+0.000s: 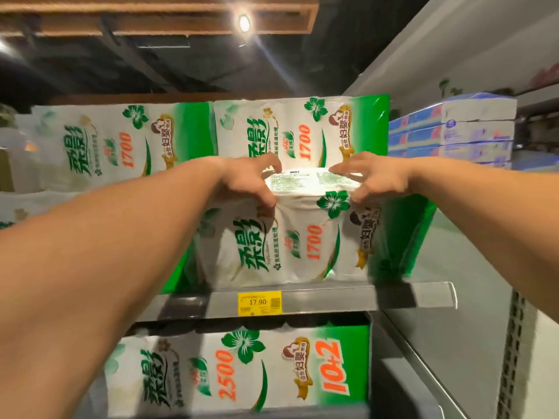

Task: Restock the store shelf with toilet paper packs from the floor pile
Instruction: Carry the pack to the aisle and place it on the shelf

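Shelf point(302, 293): pack point(290, 237) between hands

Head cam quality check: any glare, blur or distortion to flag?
Head view: the ceiling lamp flares in streaks; the top of the held pack is blown out between the left hand and right hand; the blue packs at right are soft; the wide lens bends the shelf edge and stretches the forearms.

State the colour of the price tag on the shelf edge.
Yellow, with dark print reading 17.90; the price tag sits on the grey shelf edge, clearest in the head view.
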Available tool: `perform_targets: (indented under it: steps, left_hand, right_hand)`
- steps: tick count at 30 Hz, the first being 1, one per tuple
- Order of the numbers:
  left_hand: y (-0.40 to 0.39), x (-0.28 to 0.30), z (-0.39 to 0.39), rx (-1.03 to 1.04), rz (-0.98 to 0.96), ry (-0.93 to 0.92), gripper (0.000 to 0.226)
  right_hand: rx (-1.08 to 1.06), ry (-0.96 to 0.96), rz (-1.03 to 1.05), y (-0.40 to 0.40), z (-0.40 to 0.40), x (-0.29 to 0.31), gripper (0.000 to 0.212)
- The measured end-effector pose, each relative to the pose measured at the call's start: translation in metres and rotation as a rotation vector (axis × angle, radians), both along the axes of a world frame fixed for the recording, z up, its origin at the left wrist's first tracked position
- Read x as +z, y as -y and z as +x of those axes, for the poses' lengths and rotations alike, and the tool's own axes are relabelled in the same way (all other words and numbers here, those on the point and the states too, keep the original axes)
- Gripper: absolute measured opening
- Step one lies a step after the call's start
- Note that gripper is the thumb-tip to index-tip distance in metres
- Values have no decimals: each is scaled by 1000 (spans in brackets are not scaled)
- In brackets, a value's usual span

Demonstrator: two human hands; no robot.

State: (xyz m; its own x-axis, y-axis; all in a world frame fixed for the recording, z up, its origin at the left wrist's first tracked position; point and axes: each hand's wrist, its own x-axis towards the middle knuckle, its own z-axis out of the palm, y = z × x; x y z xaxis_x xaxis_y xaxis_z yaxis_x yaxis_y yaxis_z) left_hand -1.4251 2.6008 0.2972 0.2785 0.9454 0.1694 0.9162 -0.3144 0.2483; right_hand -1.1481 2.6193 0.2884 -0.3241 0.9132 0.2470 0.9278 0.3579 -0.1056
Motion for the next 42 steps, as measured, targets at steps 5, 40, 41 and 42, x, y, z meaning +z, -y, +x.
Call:
perform_targets:
  steps: [5,40,41,42]
  left_hand:
    - [-24,0,9,222,32,-223,91]
    - [108,-270,-111,-191,471,-114,46]
    - [113,-291,-116,-181,437,-116,46]
    - [118,-312,-120,-169,393,-116,46]
  right_hand:
    - [-167,251,175,-15,-12,-20,75]
    - [-230,-34,126,155,-184,-294,81]
    - [-228,-52,99,160,-192,-315,78]
    - [-223,-64,70,166,-199,-338,76]
